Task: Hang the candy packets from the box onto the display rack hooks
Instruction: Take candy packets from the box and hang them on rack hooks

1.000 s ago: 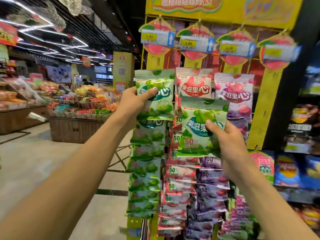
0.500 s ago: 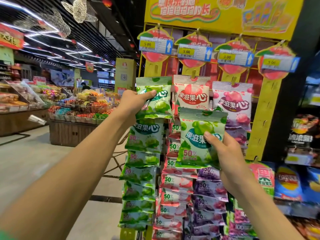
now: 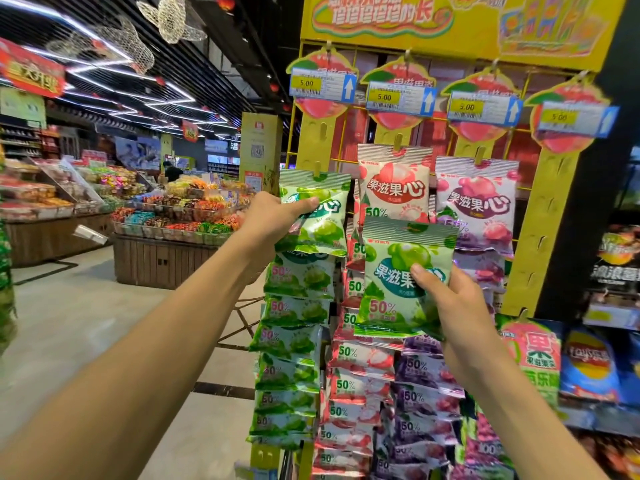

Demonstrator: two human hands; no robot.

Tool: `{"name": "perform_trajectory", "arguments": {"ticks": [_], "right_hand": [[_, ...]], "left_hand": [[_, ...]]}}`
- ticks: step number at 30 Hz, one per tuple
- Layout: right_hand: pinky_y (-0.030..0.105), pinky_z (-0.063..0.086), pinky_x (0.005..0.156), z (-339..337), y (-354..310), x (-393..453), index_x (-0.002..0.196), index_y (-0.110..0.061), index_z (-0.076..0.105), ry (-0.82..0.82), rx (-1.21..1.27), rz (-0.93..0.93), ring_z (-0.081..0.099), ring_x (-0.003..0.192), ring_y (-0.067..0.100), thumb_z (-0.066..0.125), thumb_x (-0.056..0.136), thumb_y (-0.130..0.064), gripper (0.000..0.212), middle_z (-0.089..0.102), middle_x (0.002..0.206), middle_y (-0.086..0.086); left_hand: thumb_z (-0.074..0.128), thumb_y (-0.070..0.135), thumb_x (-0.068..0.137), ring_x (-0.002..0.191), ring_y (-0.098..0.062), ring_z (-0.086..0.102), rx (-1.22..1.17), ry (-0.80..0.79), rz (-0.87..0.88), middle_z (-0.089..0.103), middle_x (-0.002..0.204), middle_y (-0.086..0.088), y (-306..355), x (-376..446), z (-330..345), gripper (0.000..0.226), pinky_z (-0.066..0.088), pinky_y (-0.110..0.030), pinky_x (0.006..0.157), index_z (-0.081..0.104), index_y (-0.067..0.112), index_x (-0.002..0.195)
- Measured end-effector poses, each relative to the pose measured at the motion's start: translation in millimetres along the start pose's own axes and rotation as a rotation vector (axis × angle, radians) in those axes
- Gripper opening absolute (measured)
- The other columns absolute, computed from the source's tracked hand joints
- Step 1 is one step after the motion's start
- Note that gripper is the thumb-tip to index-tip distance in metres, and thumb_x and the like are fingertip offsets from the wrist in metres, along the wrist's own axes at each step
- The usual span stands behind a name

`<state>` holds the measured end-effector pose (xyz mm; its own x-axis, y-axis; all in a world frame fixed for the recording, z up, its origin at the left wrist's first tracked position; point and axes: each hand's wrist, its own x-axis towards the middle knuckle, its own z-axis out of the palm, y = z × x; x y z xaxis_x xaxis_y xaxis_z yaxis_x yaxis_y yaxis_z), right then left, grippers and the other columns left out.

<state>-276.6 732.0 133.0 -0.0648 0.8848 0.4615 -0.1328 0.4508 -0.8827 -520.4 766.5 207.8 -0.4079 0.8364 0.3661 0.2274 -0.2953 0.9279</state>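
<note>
The left hand (image 3: 273,220) reaches up to the leftmost strip of the yellow display rack (image 3: 554,209) and grips the top green candy packet (image 3: 317,216) there, thumb laid across its front, the other fingers hidden behind it. That packet's upper edge sits at a yellow hook tab (image 3: 317,169) of the strip; whether the hole is fully over the tab cannot be told. Below it a column of green packets (image 3: 291,344) hangs down the same strip, each overlapping the next.

The right hand (image 3: 453,306) holds a second green candy packet (image 3: 401,275) out in front of the rack, thumb pressed on its printed face near the right edge and fingers closed behind. This packet is upright, free of any hook, and covers the lower part of the pink packet (image 3: 394,188) that hangs at the top of the second strip. To the right of that hangs a purple packet (image 3: 479,202) at the top of the third strip, with more pink and purple packets stacked downward under both.

Four price tags (image 3: 398,98) reading 5.00 hang across the rack's upper rail, under a yellow header sign (image 3: 450,22). The rightmost strip is bare of packets. On the left, across the shop floor (image 3: 86,323), stand wooden bins of loose sweets (image 3: 180,216).
</note>
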Motion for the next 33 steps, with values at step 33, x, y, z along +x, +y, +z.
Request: {"name": "perform_trajectory", "arguments": {"ticks": [33], "right_hand": [[0.034, 0.056, 0.072, 142, -84, 130, 0.117, -0.007, 0.061, 0.044, -0.139, -0.1, 0.067, 0.088, 0.021, 0.073, 0.091, -0.032, 0.039, 0.07, 0.105, 0.008]], "left_hand": [[0.076, 0.051, 0.086, 0.095, 0.004, 0.053, 0.013, 0.065, 0.202, 0.054, 0.113, 0.014, -72, -31, -12, 0.055, 0.056, -0.022, 0.071, 0.044, 0.027, 0.124]]}}
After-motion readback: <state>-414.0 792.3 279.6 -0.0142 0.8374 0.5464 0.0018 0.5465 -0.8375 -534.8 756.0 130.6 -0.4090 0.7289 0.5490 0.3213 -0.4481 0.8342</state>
